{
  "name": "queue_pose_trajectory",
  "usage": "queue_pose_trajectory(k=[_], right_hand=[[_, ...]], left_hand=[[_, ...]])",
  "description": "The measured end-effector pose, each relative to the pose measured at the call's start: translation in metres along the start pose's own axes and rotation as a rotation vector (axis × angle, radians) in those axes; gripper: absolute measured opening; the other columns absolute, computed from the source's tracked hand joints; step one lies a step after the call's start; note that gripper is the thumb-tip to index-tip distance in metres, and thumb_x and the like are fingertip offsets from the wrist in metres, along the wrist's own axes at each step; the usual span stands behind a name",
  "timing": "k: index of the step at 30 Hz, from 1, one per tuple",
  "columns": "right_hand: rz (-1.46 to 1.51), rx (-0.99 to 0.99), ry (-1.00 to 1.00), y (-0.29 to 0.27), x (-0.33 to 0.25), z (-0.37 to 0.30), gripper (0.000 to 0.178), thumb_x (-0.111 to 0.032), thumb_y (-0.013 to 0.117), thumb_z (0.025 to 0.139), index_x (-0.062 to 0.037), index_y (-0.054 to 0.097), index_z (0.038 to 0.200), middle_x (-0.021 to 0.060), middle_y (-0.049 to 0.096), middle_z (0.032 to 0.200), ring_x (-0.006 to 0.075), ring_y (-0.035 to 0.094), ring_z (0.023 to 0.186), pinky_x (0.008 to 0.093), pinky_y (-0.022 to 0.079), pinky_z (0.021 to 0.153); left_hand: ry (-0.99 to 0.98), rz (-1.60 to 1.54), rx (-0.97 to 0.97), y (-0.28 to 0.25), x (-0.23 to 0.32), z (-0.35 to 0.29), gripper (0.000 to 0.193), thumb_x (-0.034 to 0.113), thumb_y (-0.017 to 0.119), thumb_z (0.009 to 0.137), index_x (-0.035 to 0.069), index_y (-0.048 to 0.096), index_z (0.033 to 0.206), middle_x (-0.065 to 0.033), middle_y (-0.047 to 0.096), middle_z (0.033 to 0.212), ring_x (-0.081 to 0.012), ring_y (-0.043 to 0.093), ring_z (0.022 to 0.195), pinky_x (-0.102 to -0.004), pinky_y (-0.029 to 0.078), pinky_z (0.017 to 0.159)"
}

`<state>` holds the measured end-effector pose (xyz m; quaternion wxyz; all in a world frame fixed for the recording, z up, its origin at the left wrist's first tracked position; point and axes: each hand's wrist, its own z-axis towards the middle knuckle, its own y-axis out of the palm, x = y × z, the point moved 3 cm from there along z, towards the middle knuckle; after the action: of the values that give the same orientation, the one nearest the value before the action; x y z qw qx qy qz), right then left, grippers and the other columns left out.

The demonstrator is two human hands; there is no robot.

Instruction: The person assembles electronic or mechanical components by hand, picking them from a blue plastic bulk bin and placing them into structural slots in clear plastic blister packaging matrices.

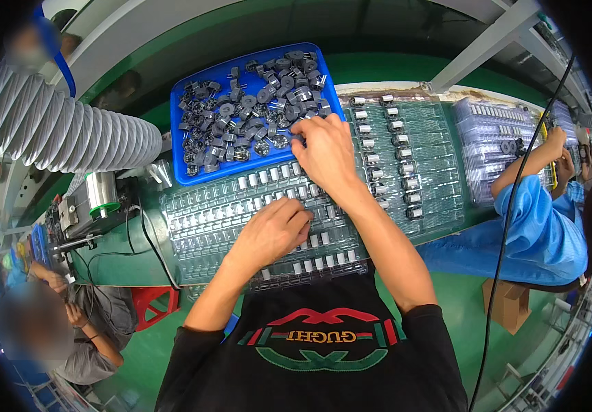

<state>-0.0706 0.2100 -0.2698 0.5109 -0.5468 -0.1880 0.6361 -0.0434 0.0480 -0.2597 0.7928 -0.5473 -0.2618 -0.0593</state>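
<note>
My left hand (273,232) is over a clear plastic tray (203,248), its fingers curled down and thumb and fingertips together among the slots. What they hold, if anything, is hidden. Several small silver-white cylinders (319,263) sit in rows in that tray. My right hand (327,152) is at the near right corner of a blue plastic tray (176,147), fingers bent and closed at its rim by the heaped parts. Anything between those fingertips cannot be made out. The blue tray holds many loose dark round parts (248,103) with metal pins.
A second clear tray (440,154) with two columns of cylinders lies to the right. Further right are stacked clear trays (478,147) and a co-worker in blue (543,226). Left stand a ribbed grey duct (69,127) and a metal device (101,194); another person sits below.
</note>
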Motion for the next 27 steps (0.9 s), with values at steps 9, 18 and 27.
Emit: queue_pose_trajectory(k=[9, 18, 27], right_hand=[[0.306, 0.094, -0.057, -0.031, 0.012, -0.031, 0.017, -0.002, 0.068, 0.078, -0.0042, 0.067, 0.095, 0.0097, 0.066, 0.090, 0.0307, 0.062, 0.081, 0.0408, 0.050, 0.076], [0.290, -0.012, -0.220, -0.045, -0.004, -0.077, 0.020, 0.000, 0.069, 0.077, -0.0031, 0.066, 0.097, 0.0073, 0.061, 0.095, 0.0272, 0.060, 0.088, 0.0381, 0.050, 0.075], [0.250, 0.064, -0.196, -0.059, -0.018, -0.118, 0.036, -0.007, 0.077, 0.071, -0.0034, 0.068, 0.106, 0.0078, 0.060, 0.103, 0.0273, 0.061, 0.094, 0.0369, 0.050, 0.074]], left_hand=[[-0.353, -0.533, 0.244, -0.020, -0.020, -0.018, 0.025, -0.006, 0.071, 0.072, 0.002, 0.070, 0.096, -0.0067, 0.064, 0.089, -0.0129, 0.061, 0.072, -0.0257, 0.052, 0.066], [-0.506, -1.214, 0.451, -0.016, -0.025, -0.025, 0.022, -0.013, 0.060, 0.086, -0.008, 0.059, 0.108, -0.0213, 0.065, 0.112, -0.0239, 0.067, 0.100, -0.0351, 0.059, 0.086], [-0.615, -1.290, 0.413, -0.008, -0.013, -0.021, 0.021, -0.011, 0.065, 0.084, -0.007, 0.062, 0.104, -0.0206, 0.068, 0.106, -0.0212, 0.069, 0.091, -0.0301, 0.058, 0.080]])
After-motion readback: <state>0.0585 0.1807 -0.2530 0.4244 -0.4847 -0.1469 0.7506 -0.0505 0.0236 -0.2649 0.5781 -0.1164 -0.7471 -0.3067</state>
